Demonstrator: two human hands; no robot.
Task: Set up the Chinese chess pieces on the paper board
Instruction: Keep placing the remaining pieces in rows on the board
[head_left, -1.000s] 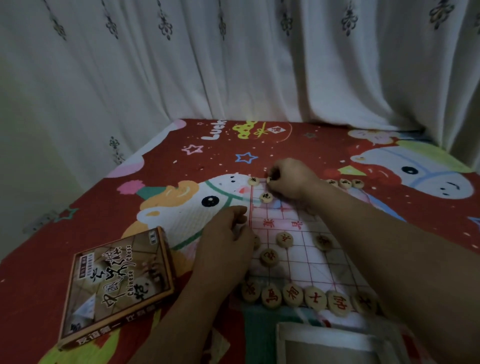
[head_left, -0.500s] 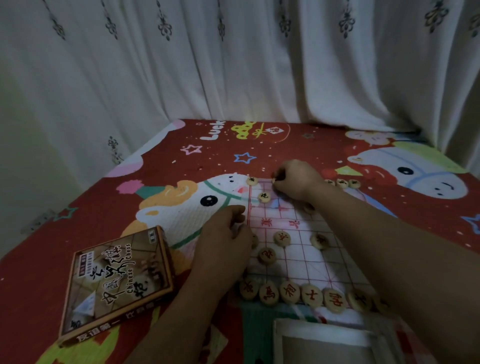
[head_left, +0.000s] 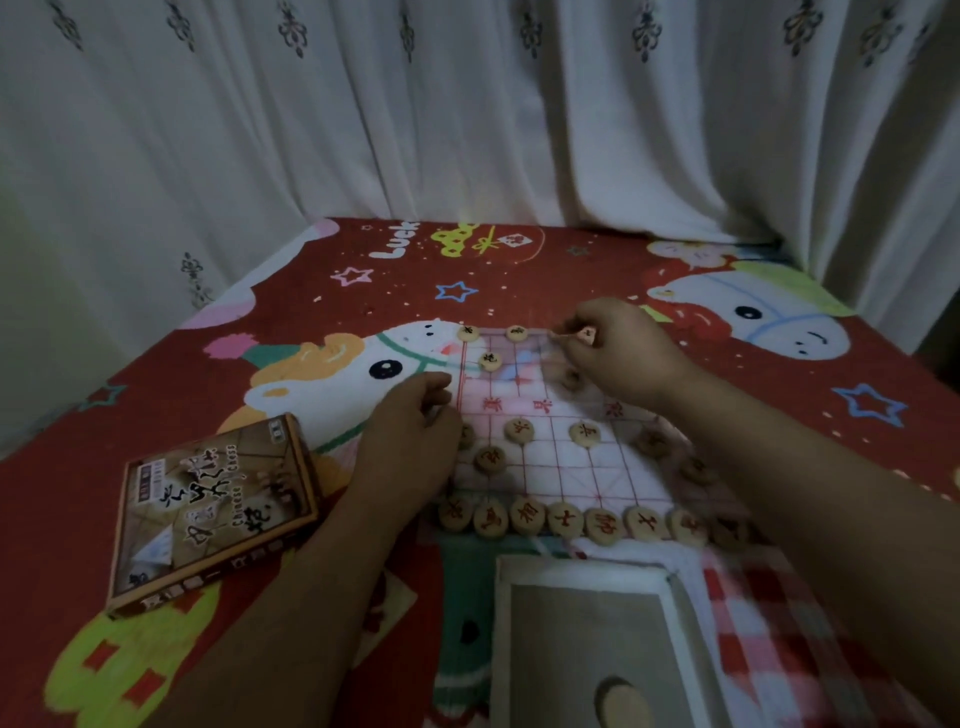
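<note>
The paper board (head_left: 566, 457) lies flat on the blanket (head_left: 571, 270) in front of you, its red grid facing up. Your right hand (head_left: 621, 356) reaches across it to the far edge, and its thumb and fingertips pinch one round wooden piece (head_left: 588, 335) just above the far row. Two pieces already sit on that far row, one at the left corner (head_left: 468, 332) and one just beside it to the right (head_left: 517, 332). A third piece (head_left: 491, 359) stands one row nearer to you. Another piece (head_left: 571, 376) lies in shadow under your right hand, too dark to read.

In the middle of the board stand red-lettered pieces, two of them side by side (head_left: 519, 431) (head_left: 584, 434) and one nearer the left edge (head_left: 489, 460). A full row of red-lettered pieces (head_left: 566, 519) lines the near edge, each touching the next.

Your left hand (head_left: 410, 436) rests on the left edge of the board with its fingers loosely curled, partly covering one piece there.

To the left of the board lies the chess box (head_left: 218, 509), flat and turned at an angle. Close to you, below the near row, is a pale tray (head_left: 670, 613) with a single blank-faced piece (head_left: 621, 704) inside. White patterned curtains (head_left: 467, 104) hang behind the blanket.
</note>
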